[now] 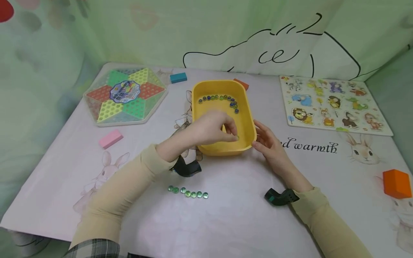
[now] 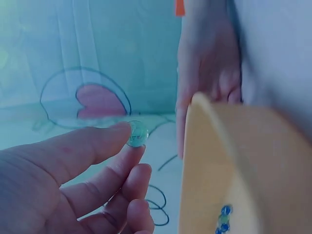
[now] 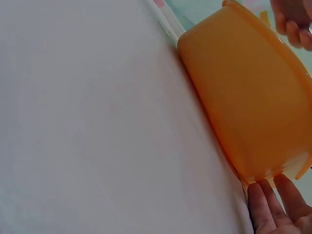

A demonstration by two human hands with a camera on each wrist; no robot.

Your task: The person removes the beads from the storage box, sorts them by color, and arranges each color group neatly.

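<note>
My left hand (image 1: 213, 127) is over the yellow plastic bin (image 1: 222, 147) and pinches a clear green glass marble (image 2: 138, 133) between thumb and index finger. In the left wrist view the other fingers curl loosely below it. Blue and green marbles (image 1: 221, 97) form a curved line on the bin floor, along the far end and down the right. My right hand (image 1: 272, 150) rests against the bin's front right corner, with its fingers (image 3: 261, 207) fairly straight and their tips at the outer wall.
A row of several green marbles (image 1: 193, 194) lies on the table in front of the bin. Around it are a star-patterned board (image 1: 126, 96), a pink block (image 1: 110, 139), a blue block (image 1: 178, 77), an orange-red block (image 1: 241, 84), an animal puzzle (image 1: 332, 104) and an orange cube (image 1: 397, 183).
</note>
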